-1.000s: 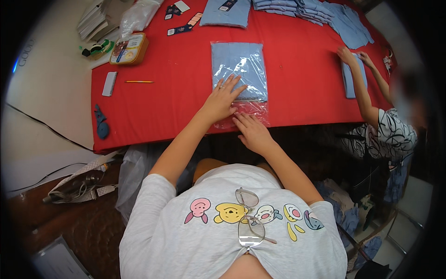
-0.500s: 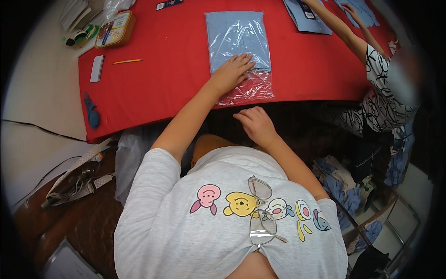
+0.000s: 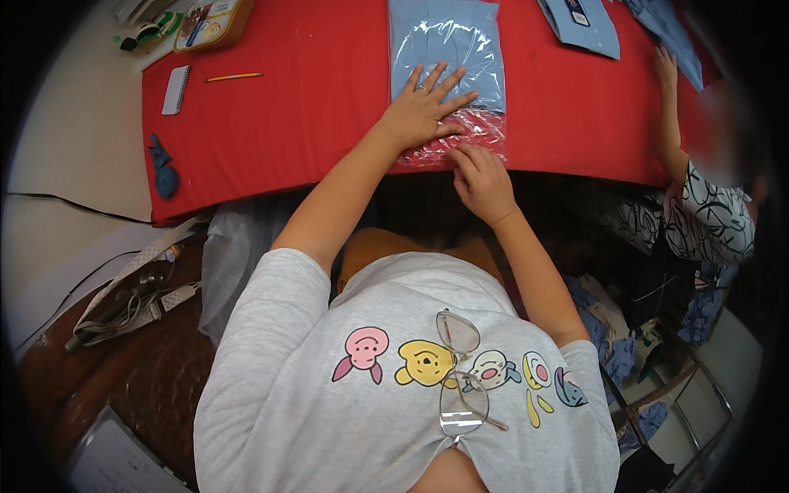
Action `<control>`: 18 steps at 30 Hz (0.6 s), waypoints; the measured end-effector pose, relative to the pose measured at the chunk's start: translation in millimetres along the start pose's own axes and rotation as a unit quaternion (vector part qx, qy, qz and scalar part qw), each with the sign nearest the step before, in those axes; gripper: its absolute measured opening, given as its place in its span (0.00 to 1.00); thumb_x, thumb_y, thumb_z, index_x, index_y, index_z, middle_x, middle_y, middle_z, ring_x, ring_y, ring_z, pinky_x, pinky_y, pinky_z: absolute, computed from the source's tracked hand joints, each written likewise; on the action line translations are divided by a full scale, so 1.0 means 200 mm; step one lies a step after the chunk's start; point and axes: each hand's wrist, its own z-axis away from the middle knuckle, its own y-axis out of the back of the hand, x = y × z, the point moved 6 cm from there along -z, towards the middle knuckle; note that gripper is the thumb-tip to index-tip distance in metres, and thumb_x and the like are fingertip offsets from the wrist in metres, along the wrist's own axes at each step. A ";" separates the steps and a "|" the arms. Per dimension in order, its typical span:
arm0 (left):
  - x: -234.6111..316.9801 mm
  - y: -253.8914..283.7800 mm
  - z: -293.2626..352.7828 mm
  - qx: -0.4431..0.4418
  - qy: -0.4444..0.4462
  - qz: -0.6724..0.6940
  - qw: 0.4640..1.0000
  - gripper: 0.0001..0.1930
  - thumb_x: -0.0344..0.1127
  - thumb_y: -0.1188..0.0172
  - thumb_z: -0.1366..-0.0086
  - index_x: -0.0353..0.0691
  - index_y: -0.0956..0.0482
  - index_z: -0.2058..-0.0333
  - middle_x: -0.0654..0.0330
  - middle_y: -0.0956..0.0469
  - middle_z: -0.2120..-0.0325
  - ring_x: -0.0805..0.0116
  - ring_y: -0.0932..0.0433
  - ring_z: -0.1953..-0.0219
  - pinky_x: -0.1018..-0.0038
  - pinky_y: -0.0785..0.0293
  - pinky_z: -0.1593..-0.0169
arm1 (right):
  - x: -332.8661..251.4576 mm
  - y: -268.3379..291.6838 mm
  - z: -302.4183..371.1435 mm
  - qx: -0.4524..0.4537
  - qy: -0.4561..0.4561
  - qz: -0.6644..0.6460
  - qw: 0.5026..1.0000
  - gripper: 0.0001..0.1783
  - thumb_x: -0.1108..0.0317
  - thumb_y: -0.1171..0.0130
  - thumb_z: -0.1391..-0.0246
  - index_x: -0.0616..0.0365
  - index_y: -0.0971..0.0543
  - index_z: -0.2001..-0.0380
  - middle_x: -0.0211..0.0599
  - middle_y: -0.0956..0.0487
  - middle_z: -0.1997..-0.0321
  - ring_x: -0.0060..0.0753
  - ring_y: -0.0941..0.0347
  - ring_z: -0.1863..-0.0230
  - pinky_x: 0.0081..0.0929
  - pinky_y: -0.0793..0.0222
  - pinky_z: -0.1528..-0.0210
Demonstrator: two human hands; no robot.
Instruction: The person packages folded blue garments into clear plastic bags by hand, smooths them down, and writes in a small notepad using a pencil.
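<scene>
Bag flap (image 3: 481, 127) — right hand (image 3: 486, 182) now back at its edge.

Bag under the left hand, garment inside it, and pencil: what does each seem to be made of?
Bag: clear, glossy plastic film, judging by its crinkles and bright glints.
Garment: probably blue cloth, matte beneath the film's shine, from its soft creases; the fibre is unclear.
Pencil: likely painted wood, from its slim yellow shaft.

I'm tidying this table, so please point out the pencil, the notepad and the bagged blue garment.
Pencil (image 3: 233, 78): head view, middle of its yellow shaft.
Notepad (image 3: 176, 90): head view, middle of its white face.
Bagged blue garment (image 3: 457, 51): head view, folded fabric seen through clear plastic.
</scene>
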 end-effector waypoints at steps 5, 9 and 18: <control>-0.02 -0.03 -0.02 0.010 0.010 0.037 0.999 0.47 0.80 0.49 0.35 0.77 0.46 0.21 0.61 0.55 0.17 0.47 0.56 0.17 0.39 0.62 0.19 | 0.17 -0.02 0.04 -0.010 -0.042 -0.019 0.999 0.11 0.74 0.29 0.45 0.56 0.16 0.58 0.37 0.18 0.59 0.44 0.20 0.59 0.41 0.24 0.52; -0.03 -0.08 -0.04 -0.002 0.015 0.027 1.000 0.48 0.81 0.48 0.36 0.77 0.47 0.21 0.61 0.56 0.17 0.47 0.58 0.16 0.40 0.64 0.18 | 0.23 -0.08 0.10 -0.028 0.002 -0.010 1.000 0.10 0.74 0.30 0.46 0.56 0.16 0.59 0.37 0.18 0.60 0.42 0.20 0.56 0.38 0.23 0.52; -0.07 -0.16 -0.06 -0.020 0.028 -0.010 0.999 0.47 0.83 0.51 0.36 0.79 0.46 0.21 0.62 0.53 0.17 0.48 0.55 0.17 0.40 0.62 0.19 | 0.30 -0.05 0.09 0.058 -0.048 0.009 0.997 0.17 0.77 0.31 0.49 0.55 0.16 0.54 0.37 0.18 0.51 0.44 0.20 0.51 0.42 0.25 0.45</control>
